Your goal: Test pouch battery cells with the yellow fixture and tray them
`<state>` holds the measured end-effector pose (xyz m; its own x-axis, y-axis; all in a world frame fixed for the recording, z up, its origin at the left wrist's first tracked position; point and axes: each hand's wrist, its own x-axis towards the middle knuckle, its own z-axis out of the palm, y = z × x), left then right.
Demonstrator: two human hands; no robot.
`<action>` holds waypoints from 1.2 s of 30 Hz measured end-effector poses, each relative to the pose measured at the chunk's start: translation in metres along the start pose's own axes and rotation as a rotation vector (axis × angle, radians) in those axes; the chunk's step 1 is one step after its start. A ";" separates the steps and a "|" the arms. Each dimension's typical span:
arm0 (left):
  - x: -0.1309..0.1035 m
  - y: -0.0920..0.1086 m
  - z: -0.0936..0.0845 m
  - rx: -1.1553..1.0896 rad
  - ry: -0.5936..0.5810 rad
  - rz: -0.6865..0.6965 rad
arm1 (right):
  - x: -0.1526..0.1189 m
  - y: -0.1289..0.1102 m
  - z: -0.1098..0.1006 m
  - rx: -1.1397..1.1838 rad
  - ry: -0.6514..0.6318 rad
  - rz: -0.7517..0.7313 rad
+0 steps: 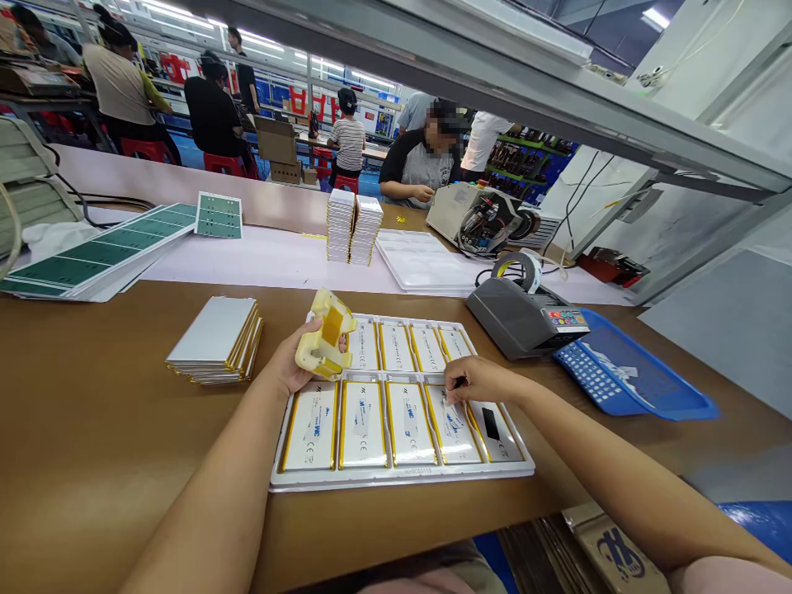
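Note:
My left hand (308, 353) grips a pale yellow notched plastic block (327, 334) above the left part of a white plastic tray (402, 476). In the tray lie two rows of flat white battery cells (362, 445) with yellow edges, most bearing strips printed in blue. My right hand (469, 380) is closed, its fingertips pinching a blue-printed adhesive strip (454, 419) on a front-row cell, right of the middle. Part of that strip stands off the cell. The front-right cell carries a black patch (491, 424).
A stack of cells (214, 334) is at left, taller stacks (340, 227) behind. A tape dispenser (523, 318) and blue basket (668, 404) stand at right. Green-and-white sheets (105, 256) lie back left. A co-worker (424, 157) sits opposite, behind a beige machine (458, 214).

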<state>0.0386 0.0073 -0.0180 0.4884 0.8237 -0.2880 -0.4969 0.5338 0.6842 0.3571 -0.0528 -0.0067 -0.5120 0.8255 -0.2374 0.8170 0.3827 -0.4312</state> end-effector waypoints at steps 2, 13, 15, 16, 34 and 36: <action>0.000 0.000 0.000 -0.008 -0.015 0.005 | 0.001 0.005 -0.001 0.025 -0.057 -0.008; 0.000 -0.001 -0.003 0.018 -0.078 0.009 | 0.001 0.011 0.005 0.050 -0.062 -0.043; -0.001 -0.001 -0.003 -0.001 -0.075 0.012 | 0.001 0.011 0.003 0.052 -0.118 -0.057; -0.001 -0.001 -0.003 -0.005 -0.077 0.013 | 0.001 0.010 0.003 0.051 -0.131 -0.057; -0.002 -0.003 -0.002 0.023 -0.057 0.028 | 0.035 -0.039 0.014 0.097 0.057 0.000; -0.002 -0.004 -0.004 0.023 -0.054 0.032 | 0.043 -0.042 0.014 -0.009 0.037 -0.046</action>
<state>0.0368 0.0047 -0.0225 0.5108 0.8284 -0.2298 -0.4963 0.5024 0.7080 0.2974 -0.0392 -0.0108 -0.5393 0.8217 -0.1844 0.7951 0.4247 -0.4329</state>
